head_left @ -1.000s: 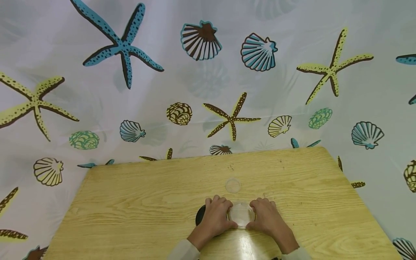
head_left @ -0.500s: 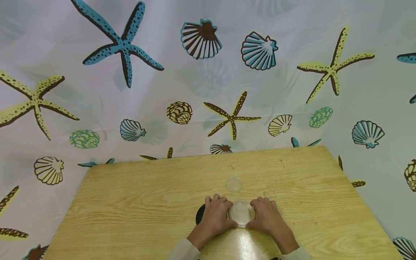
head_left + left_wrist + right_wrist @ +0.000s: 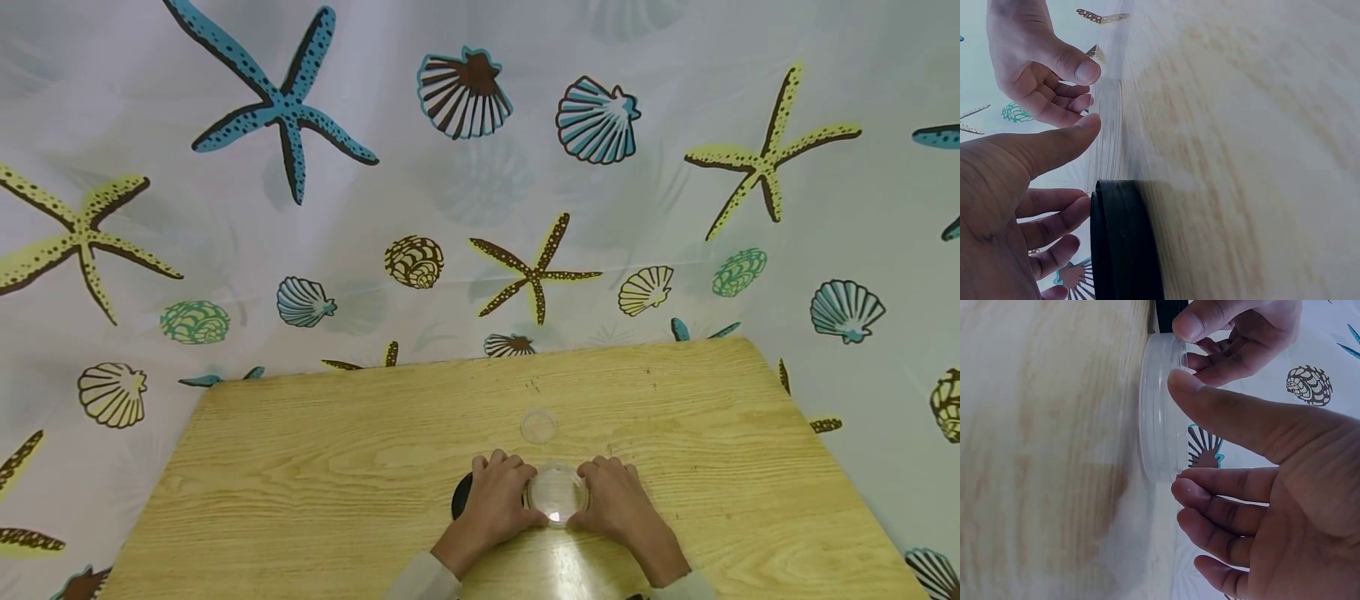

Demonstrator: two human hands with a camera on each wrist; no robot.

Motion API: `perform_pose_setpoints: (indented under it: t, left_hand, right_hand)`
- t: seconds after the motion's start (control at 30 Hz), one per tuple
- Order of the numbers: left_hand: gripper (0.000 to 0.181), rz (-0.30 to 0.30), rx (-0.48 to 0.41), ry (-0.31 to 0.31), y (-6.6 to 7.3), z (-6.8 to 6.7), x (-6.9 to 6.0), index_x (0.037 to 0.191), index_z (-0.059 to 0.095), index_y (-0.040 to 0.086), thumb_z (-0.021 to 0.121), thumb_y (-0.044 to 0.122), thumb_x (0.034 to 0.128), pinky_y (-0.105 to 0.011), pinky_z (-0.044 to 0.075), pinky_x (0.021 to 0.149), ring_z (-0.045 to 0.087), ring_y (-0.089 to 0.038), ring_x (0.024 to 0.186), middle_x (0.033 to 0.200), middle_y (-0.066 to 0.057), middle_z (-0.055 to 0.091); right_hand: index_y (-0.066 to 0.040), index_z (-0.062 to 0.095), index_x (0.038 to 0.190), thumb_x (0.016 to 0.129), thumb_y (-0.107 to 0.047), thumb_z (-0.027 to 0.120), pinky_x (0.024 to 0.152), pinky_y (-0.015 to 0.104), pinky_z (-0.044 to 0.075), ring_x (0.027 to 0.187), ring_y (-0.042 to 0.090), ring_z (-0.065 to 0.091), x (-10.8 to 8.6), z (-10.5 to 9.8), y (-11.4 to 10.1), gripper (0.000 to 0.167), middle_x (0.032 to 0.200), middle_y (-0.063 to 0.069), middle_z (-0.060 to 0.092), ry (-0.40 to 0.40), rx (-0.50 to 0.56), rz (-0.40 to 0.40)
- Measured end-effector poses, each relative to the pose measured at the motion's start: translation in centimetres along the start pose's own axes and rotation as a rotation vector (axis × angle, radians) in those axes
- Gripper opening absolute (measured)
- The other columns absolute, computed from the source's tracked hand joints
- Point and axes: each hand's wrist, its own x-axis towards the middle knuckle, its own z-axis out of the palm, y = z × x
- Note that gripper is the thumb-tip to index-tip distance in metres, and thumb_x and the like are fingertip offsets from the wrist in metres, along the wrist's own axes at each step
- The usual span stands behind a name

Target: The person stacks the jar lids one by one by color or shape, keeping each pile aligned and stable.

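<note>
A low, round, clear plastic dish [image 3: 557, 493] with ridged sides lies on the wooden table between both hands. On its left side, my left hand [image 3: 497, 497] grips the rim with thumb and forefinger. From the right, my right hand [image 3: 615, 498] holds the opposite rim the same way; the right wrist view shows the dish [image 3: 1161, 409] side-on, thumb and forefinger at its upper edge. Beside the left hand, and partly hidden by it, is a round black lid-like piece [image 3: 461, 497], seen edge-on as a black rim [image 3: 1125, 244] in the left wrist view.
Farther back on the table [image 3: 337, 450], a thin clear disc [image 3: 538, 426] lies flat behind the dish. A white curtain [image 3: 450, 192] printed with shells and starfish hangs around the table's back and sides.
Both hands and the dish stay in nearly the same place. A small bright glint now shows on the near part of the dish.
</note>
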Motion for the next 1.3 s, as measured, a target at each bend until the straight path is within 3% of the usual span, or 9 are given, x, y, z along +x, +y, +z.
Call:
perform_pose_setpoints:
  t: [0.2,0.37,0.7,0.97,1.3]
  left_hand:
    - [0.057,-0.013,-0.025,-0.023,-0.3,-0.7,0.0,0.11,0.069,0.015,0.081,0.051,0.0666,-0.039,0.032,0.08,0.047,-0.014,0.086,0.099,0.003,0.066]
    - [0.057,-0.009,-0.044,-0.005,-0.6,-1.1,0.2,0.111,0.068,0.015,0.08,0.05,0.0682,-0.037,0.031,0.077,0.049,-0.015,0.088,0.098,0.003,0.066]
    - [0.059,-0.063,-0.099,0.056,-1.3,-1.6,1.2,0.114,0.067,0.012,0.08,0.048,0.0693,-0.04,0.031,0.079,0.05,-0.019,0.093,0.101,0.001,0.065]
    - [0.06,-0.092,-0.105,0.088,-1.5,-2.1,2.1,0.117,0.065,0.011,0.08,0.047,0.0708,-0.043,0.032,0.083,0.051,-0.023,0.099,0.111,-0.003,0.064]
    - [0.056,-0.116,-0.119,0.083,-2.1,-2.4,3.6,0.118,0.064,0.009,0.079,0.041,0.0743,-0.042,0.033,0.081,0.051,-0.024,0.098,0.112,-0.005,0.064]
  right_hand:
    - [-0.001,0.065,0.108,0.059,-0.036,0.088,0.08,0.041,0.039,0.087,0.021,0.053,0.4,-0.8,-0.1,0.064,0.087,0.001,0.061,-0.019,-0.021,0.015]
    - [-0.001,0.065,0.11,0.064,-0.037,0.086,0.08,0.043,0.041,0.089,0.022,0.055,0.9,-1.7,-0.2,0.063,0.09,0.003,0.062,-0.018,-0.025,0.015]
    - [-0.002,0.063,0.116,0.07,-0.035,0.083,0.083,0.044,0.04,0.094,0.026,0.055,2.3,-3.0,-0.2,0.06,0.098,0.007,0.064,0.019,-0.019,0.024]
    - [-0.003,0.061,0.119,0.073,-0.034,0.081,0.086,0.047,0.039,0.098,0.028,0.055,3.7,-3.2,0.2,0.06,0.105,0.008,0.064,0.037,-0.004,0.047]
    - [-0.004,0.058,0.125,0.075,-0.035,0.08,0.093,0.05,0.039,0.106,0.031,0.056,6.0,-2.6,0.8,0.063,0.114,0.01,0.061,0.075,-0.007,0.029]
